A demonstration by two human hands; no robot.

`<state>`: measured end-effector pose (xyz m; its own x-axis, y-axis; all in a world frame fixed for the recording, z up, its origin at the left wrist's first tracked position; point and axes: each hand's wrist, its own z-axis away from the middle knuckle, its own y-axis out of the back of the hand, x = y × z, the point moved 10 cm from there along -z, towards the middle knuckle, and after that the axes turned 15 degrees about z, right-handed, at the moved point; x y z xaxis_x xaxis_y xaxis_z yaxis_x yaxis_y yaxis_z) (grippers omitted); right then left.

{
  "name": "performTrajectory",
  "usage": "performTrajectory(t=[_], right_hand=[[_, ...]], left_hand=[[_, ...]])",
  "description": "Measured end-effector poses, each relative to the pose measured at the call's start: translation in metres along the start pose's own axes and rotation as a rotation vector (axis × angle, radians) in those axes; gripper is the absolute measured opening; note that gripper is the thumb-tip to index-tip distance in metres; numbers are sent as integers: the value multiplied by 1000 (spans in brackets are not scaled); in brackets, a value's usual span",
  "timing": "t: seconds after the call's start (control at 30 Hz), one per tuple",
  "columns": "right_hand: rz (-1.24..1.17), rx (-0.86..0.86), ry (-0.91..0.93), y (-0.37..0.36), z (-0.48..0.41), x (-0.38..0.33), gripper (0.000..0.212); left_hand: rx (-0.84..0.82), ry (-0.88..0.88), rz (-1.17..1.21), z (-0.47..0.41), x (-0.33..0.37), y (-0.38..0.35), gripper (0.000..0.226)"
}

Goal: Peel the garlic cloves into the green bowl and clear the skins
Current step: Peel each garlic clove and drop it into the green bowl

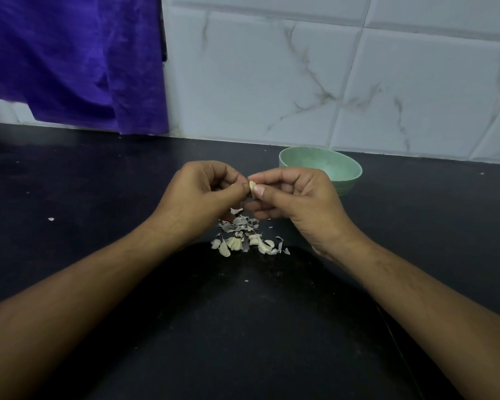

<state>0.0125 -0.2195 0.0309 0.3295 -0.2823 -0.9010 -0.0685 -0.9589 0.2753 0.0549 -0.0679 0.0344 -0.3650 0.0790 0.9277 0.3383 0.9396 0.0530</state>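
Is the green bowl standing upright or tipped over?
Upright: the green bowl rests on its base on the counter, its opening facing up.

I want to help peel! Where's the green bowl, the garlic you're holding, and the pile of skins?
green bowl (334,168): head view, inner wall.
garlic clove (252,186): head view, pale part that shows.
pile of skins (241,228): head view, middle of the heap.
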Motion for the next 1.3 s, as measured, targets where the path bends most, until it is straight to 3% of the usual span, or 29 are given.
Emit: performTrajectory(t=[0.33,0.53,0.67,1.3], right_hand=[[-85,26,-56,7,-3,7,15],[-140,-38,-108,2,-3,14,21],[-196,-65,-158,-2,-2,18,26],[71,-78,-27,3,-2,6,18]], left_hand=[[-7,51,-17,-3,-5,3,11],[-13,16,-41,-1,1,3,26],[-19,8,-61,-2,-1,4,23],[-63,-29,-109,-2,1,1,6]])
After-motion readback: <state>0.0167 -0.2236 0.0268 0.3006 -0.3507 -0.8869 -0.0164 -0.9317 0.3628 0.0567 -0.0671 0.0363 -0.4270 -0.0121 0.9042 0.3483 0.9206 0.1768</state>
